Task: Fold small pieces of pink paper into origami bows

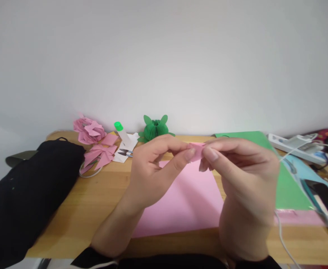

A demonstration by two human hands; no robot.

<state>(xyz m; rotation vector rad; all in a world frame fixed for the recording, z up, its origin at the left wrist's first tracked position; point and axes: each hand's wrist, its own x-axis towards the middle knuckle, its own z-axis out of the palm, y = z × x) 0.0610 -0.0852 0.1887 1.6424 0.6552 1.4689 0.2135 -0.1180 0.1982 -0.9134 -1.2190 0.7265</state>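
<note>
My left hand [152, 168] and my right hand [242, 175] are raised above a wooden table [96, 201], fingertips meeting. Between them they pinch a small folded piece of pink paper [196, 149]; most of it is hidden by my fingers. Below my hands a large pink paper sheet [186, 201] lies flat on the table. A green paper sheet [287, 186] lies to the right of it, partly behind my right hand.
A black bag [26, 194] fills the left side. At the back lie a pink paper flower [88, 130], a pink paper bow [100, 155], a glue stick with a green cap [121, 131], small scissors [126, 152] and a green paper ornament [155, 129]. A power strip [295, 144], cables and a phone [325, 200] are at the right.
</note>
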